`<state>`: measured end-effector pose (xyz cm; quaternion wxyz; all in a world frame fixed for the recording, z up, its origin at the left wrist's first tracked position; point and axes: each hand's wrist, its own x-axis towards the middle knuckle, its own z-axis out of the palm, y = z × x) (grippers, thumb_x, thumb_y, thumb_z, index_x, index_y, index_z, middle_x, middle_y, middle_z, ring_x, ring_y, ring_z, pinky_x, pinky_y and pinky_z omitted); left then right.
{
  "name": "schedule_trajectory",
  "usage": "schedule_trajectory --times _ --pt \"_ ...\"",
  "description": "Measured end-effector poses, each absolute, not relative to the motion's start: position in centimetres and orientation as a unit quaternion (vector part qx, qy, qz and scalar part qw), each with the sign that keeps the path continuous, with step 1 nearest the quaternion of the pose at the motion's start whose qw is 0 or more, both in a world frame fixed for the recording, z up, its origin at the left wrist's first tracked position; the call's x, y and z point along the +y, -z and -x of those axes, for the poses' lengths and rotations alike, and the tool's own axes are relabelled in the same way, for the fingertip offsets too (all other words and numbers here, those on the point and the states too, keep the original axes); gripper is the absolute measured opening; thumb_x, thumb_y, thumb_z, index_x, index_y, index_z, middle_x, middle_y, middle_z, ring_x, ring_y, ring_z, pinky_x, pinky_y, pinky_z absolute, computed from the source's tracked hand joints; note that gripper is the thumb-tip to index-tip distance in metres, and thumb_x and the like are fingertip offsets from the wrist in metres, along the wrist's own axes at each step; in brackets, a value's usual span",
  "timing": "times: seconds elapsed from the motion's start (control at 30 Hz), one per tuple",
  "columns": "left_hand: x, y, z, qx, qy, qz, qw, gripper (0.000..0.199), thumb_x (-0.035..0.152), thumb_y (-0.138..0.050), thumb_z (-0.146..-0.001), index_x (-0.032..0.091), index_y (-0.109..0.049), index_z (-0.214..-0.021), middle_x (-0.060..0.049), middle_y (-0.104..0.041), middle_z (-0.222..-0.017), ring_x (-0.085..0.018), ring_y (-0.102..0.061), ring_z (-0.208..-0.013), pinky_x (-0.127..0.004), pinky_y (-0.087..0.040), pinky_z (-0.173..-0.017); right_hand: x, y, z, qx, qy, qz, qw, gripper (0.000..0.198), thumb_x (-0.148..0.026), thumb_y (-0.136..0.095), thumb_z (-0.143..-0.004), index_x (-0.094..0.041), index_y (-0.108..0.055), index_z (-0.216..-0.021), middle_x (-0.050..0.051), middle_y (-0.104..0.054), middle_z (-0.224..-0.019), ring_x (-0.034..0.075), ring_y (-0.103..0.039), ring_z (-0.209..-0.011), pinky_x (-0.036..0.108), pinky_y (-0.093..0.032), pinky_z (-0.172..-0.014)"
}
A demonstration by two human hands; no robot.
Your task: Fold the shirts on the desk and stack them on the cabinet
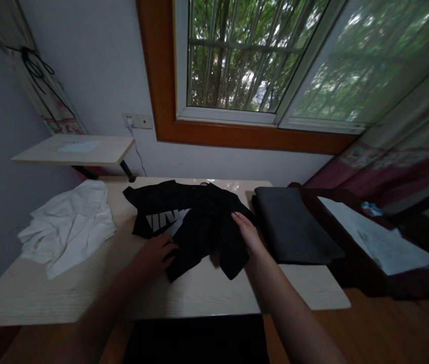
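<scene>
A black T-shirt point(199, 230) with a white printed graphic lies spread and partly folded in the middle of the table. My left hand point(157, 255) is at its lower left edge, fingers curled onto the cloth. At the right side, my right hand point(248, 232) pinches the fabric between thumb and fingers, and a flap of the shirt hangs down beside it. The print is partly covered by a fold.
A crumpled white garment point(72, 227) lies on the left of the wooden table point(199, 301). Folded dark grey cloth point(294, 222) sits on the right. A small raised shelf point(47, 150) stands at the back left, below a window point(252, 55) and wall sockets point(137, 121).
</scene>
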<state>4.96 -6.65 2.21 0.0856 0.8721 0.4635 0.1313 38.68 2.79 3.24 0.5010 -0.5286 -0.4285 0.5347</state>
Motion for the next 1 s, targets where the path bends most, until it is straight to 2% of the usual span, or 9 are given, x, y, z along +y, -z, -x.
schedule_trajectory --times 0.07,0.13,0.2,0.3,0.43,0.53,0.73,0.9,1.0 --pt "-6.4 -2.1 -4.0 0.469 -0.120 -0.870 0.090 0.023 0.013 -0.054 -0.092 0.022 -0.069 -0.107 -0.008 -0.066 -0.112 -0.023 -0.062 -0.100 -0.040 -0.051 -0.091 2.4 -3.6 -38.7 -0.385 -0.566 0.525 0.507 0.040 -0.057 -0.082 -0.067 -0.024 -0.070 -0.087 -0.003 -0.071 -0.077 0.020 -0.066 -0.073 0.030 -0.052 -0.071" --pt "-6.1 -1.8 -3.1 0.477 -0.127 -0.864 0.099 0.024 0.012 -0.052 -0.092 0.022 -0.068 -0.107 -0.008 -0.065 -0.112 -0.022 -0.062 -0.100 -0.040 -0.051 -0.091 2.2 -4.0 -38.8 -0.373 -0.591 0.507 0.505 0.041 -0.054 -0.084 -0.067 -0.024 -0.071 -0.091 -0.002 -0.072 -0.079 0.019 -0.066 -0.073 0.029 -0.052 -0.071" --pt "-6.0 -1.5 -2.1 0.493 -0.152 -0.850 0.109 0.031 0.016 -0.053 -0.093 0.024 -0.064 -0.120 -0.008 -0.063 -0.118 -0.022 -0.061 -0.105 -0.040 -0.052 -0.095 1.9 -4.3 -38.9 -0.382 -0.606 0.490 0.496 0.041 -0.053 -0.085 -0.068 -0.024 -0.071 -0.093 -0.002 -0.073 -0.082 0.019 -0.067 -0.075 0.029 -0.052 -0.073" --pt "-5.7 -1.0 -1.0 0.520 -0.178 -0.828 0.108 0.050 0.023 -0.055 -0.094 0.029 -0.049 -0.143 -0.008 -0.058 -0.129 -0.023 -0.060 -0.113 -0.042 -0.051 -0.099 1.4 -4.6 -39.0 -0.389 -0.630 0.477 0.475 0.037 -0.050 -0.085 -0.070 -0.024 -0.071 -0.093 -0.001 -0.073 -0.084 0.018 -0.067 -0.076 0.028 -0.052 -0.075" --pt "-5.3 -0.6 -0.1 0.557 -0.167 -0.809 0.087 0.056 0.030 -0.056 -0.095 0.030 -0.044 -0.149 -0.010 -0.053 -0.137 -0.027 -0.060 -0.116 -0.045 -0.052 -0.098 0.5 -5.0 -39.0 -0.387 -0.652 0.470 0.452 0.034 -0.048 -0.086 -0.071 -0.023 -0.072 -0.090 0.000 -0.074 -0.086 0.018 -0.067 -0.075 0.029 -0.052 -0.074" --pt "-5.2 -0.4 0.1 0.568 -0.174 -0.799 0.095 0.051 0.027 -0.054 -0.095 0.028 -0.048 -0.146 -0.010 -0.054 -0.133 -0.025 -0.062 -0.111 -0.043 -0.053 -0.096 -0.1 -5.4 -39.1 -0.406 -0.663 0.462 0.428 0.034 -0.048 -0.085 -0.073 -0.023 -0.072 -0.091 0.001 -0.074 -0.086 0.018 -0.068 -0.076 0.028 -0.052 -0.073" --pt "-5.2 -0.5 0.2 0.554 -0.177 -0.805 0.116 0.048 0.008 -0.048 -0.089 0.025 -0.059 -0.132 -0.007 -0.061 -0.117 -0.021 -0.061 -0.106 -0.038 -0.052 -0.096 -0.7 -5.8 -39.6 -0.416 -0.683 0.464 0.381 0.040 -0.052 -0.086 -0.070 -0.022 -0.074 -0.094 0.003 -0.076 -0.092 0.019 -0.069 -0.080 0.030 -0.054 -0.073" --pt "-5.3 -1.6 1.0 0.557 -0.131 -0.814 0.099 0.039 0.004 -0.048 -0.081 0.021 -0.066 -0.111 -0.007 -0.063 -0.109 -0.023 -0.059 -0.103 -0.040 -0.049 -0.094 -0.4 -4.8 -39.7 -0.427 -0.710 0.454 0.327 0.045 -0.063 -0.074 -0.079 -0.021 -0.074 -0.095 0.002 -0.071 -0.075 0.012 -0.060 -0.058 0.021 -0.043 -0.049" --pt "-5.4 -3.0 2.1 0.556 -0.111 -0.819 0.082 0.024 0.007 -0.049 -0.081 0.020 -0.065 -0.093 -0.008 -0.062 -0.102 -0.024 -0.057 -0.098 -0.040 -0.048 -0.089 0.2 -3.5 -39.5 -0.471 -0.678 0.452 0.338 0.045 -0.062 -0.068 -0.083 -0.023 -0.072 -0.105 0.003 -0.074 -0.089 0.009 -0.054 -0.052 0.020 -0.037 -0.044"
